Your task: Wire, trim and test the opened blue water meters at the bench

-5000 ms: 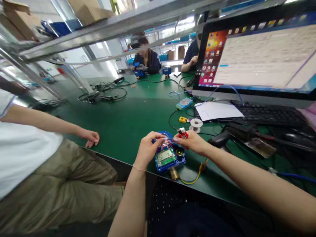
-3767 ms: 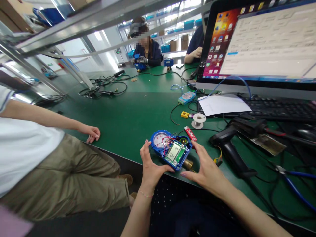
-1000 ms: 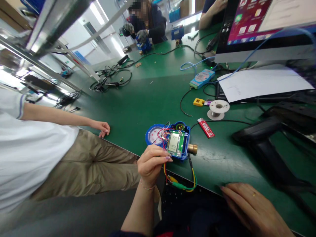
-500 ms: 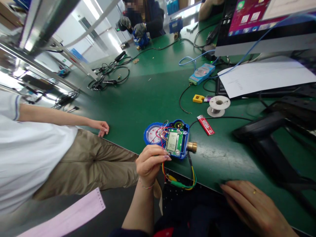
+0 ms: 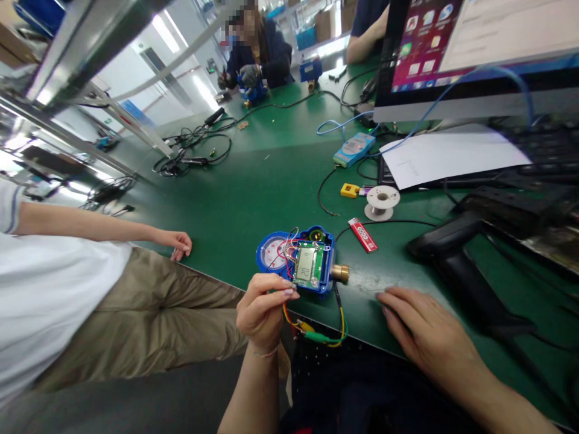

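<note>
Your left hand [image 5: 263,308], fingertips pressed together, meets the blue meter [image 5: 309,264]; your right hand [image 5: 423,322] rests spread on the worktop [image 5: 221,208].

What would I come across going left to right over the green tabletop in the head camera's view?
A tangle of black cables → the blue-cased device with an LCD → its brass fitting → a red lighter → a black handheld scanner.

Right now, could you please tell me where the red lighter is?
In the head view, the red lighter lies on the green table, right of the blue meter and just below and slightly left of the white spool.
</note>
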The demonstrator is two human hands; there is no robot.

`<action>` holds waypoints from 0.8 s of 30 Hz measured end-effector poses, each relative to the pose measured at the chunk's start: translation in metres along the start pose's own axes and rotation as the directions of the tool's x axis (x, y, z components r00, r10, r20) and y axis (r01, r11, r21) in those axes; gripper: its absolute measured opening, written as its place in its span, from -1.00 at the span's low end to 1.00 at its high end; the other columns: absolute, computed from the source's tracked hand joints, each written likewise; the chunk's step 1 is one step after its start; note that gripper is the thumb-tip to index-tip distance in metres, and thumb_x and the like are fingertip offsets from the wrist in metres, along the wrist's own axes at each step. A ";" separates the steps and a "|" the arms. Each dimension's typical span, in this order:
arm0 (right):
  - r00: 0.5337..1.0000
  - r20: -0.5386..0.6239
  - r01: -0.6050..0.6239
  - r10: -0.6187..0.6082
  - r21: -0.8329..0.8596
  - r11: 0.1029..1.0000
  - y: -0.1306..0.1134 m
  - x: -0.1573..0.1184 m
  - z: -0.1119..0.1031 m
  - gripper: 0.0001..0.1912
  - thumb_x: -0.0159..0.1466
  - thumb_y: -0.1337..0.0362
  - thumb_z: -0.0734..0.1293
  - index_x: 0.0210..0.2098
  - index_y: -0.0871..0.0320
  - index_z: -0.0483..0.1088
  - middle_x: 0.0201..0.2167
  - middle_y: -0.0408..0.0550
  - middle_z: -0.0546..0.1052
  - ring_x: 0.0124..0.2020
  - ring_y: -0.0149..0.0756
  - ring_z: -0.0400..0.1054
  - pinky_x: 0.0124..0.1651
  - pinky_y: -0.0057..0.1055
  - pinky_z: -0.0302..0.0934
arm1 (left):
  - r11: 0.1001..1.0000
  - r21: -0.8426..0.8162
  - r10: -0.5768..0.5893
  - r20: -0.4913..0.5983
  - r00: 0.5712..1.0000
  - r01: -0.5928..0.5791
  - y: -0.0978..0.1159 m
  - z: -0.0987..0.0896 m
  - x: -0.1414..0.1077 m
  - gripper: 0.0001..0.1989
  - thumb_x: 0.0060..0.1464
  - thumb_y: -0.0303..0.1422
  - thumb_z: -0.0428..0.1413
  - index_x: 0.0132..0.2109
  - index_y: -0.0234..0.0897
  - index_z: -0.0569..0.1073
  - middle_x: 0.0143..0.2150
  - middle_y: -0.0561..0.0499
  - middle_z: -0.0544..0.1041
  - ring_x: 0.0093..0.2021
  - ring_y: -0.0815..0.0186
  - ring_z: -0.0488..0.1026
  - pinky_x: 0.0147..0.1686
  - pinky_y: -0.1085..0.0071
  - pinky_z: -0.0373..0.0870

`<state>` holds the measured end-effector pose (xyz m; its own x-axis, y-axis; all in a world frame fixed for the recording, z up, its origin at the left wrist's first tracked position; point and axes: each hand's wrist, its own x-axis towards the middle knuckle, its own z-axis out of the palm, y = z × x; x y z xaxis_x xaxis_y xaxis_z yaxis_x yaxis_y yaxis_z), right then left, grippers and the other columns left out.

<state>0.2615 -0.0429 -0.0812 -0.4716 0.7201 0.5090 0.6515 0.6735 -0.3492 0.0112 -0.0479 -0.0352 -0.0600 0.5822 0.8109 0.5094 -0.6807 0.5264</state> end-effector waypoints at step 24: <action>0.610 0.784 -0.690 0.117 0.598 -0.408 -0.037 0.032 -0.018 -0.52 0.18 -0.17 0.16 -0.45 0.16 0.24 -0.74 -0.35 0.09 -0.72 -0.58 -0.07 -0.66 -0.61 -0.12 | 0.985 -0.042 0.167 -0.006 0.986 -0.167 0.037 0.040 -0.020 -0.78 -0.14 -0.66 0.21 -0.29 -0.37 0.47 -0.25 0.02 0.51 -0.26 0.30 0.51 -0.37 0.36 0.58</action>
<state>0.2327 -0.0476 -0.0375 -0.6772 0.6488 -0.3472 -0.2955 -0.6719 -0.6791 0.0654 -0.0667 -0.0422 0.0207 0.4574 0.8890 0.4762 -0.7864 0.3935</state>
